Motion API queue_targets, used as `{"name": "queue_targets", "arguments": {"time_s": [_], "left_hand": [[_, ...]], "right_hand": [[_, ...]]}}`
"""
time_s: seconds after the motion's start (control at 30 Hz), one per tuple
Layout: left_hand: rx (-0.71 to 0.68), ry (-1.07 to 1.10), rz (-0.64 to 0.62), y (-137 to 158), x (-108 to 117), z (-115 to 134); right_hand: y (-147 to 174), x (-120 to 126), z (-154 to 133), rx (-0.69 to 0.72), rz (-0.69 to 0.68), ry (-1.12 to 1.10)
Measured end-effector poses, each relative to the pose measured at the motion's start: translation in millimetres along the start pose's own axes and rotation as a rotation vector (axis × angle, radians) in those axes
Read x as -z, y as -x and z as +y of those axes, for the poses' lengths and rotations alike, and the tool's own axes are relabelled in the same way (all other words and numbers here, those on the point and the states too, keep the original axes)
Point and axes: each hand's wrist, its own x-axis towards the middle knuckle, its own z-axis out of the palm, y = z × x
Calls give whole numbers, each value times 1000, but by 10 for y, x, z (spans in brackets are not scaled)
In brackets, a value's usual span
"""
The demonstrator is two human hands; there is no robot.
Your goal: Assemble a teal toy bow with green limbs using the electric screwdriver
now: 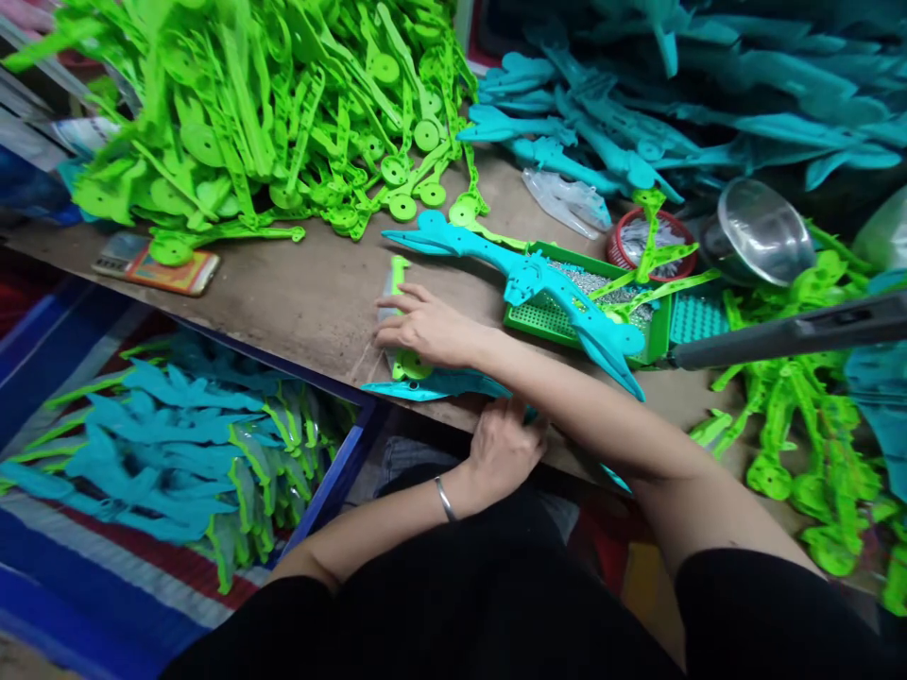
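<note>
My right hand [429, 326] lies over a bright green plastic part [411, 365] near the table's front edge. Its fingers are bent over the part's left side, where a strip of clear film shows. Just below is a long blue plastic part [425, 385], its pointed end toward the left. My left hand [506, 442], with a metal bangle on the wrist, is closed at the right end of this blue part, below my right forearm. Its fingertips are partly hidden. Another blue part [488, 250] lies across a green perforated tray [545, 326] of small metal pieces.
Heaped green parts [233, 123] fill the back left, and blue parts [638, 123] the back right. A red basket [624, 250] and a metal bowl [758, 231] stand at right, near a grey bar [779, 331]. Blue-green assemblies [162, 444] lie in a blue-edged bin below left.
</note>
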Motion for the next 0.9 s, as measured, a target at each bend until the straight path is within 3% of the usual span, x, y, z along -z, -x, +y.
{"name": "queue_targets", "arguments": {"time_s": [0.2,0.33,0.57,0.63,0.77,0.9], "left_hand": [[13,-17,2,-8,84,22],[13,5,12,-21,48,13],[-2,17,8,-69,14,-7],[-5,12,1,-82,21,-14],[6,-13,-2,-105,30,-35],[-15,-19,-15,-123,35,-55]], "right_hand": [[325,10,189,-118,67,-82],[460,25,74,-178,125,-84],[558,107,-127,-169,46,15],[638,180,-92,-294,109,42],[1025,324,119,-766,315,150],[1444,284,280,-1104,241,126]]}}
